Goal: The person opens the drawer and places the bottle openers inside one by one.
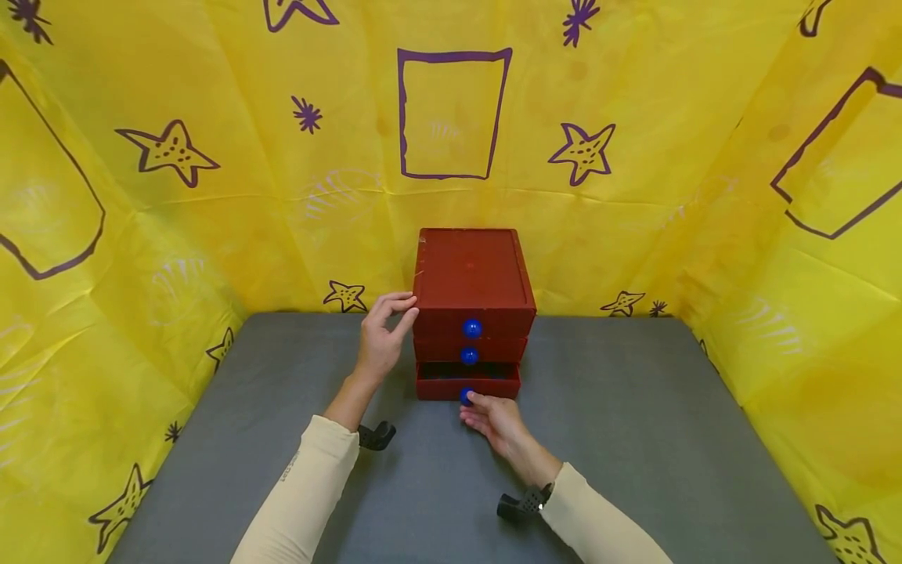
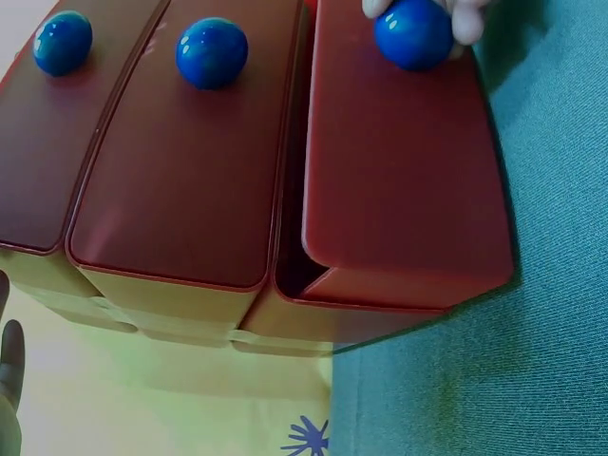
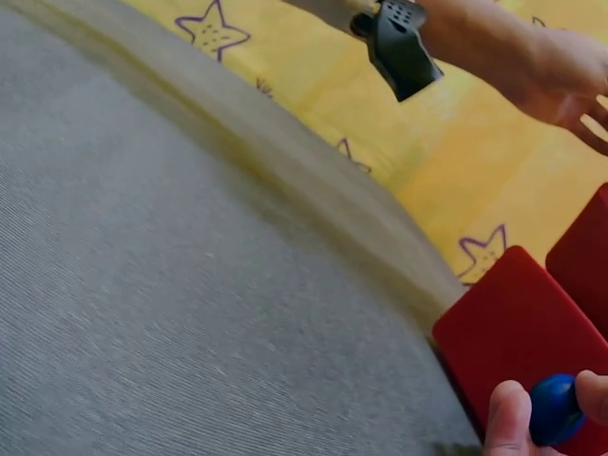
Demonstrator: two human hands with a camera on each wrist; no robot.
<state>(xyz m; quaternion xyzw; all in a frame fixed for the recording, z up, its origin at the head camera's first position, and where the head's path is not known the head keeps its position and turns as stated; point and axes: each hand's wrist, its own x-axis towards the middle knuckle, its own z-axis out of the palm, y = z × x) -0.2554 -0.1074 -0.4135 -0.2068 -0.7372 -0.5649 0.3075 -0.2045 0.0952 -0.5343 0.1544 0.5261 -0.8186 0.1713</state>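
While yellow plastic sheeting with purple stars and rectangles (image 1: 211, 235) walls off three sides, I see a grey felt-covered table (image 1: 634, 439) filling the floor of my view. At its far middle stands the dark red wooden three-drawer chest (image 1: 472, 270). The bottom red drawer (image 1: 437, 388) is pulled slightly out, leaving a dark gap above its front; the two upper drawers sit flush. My left hand (image 1: 380, 341) rests against the chest's upper left front corner, fingers nearly straight, gripping nothing. My right hand (image 1: 493, 419) pinches the bottom drawer's round blue knob (image 3: 554, 408) between thumb and fingertips. Matching blue knobs mark the middle drawer (image 1: 469, 356) and top drawer (image 1: 471, 328).
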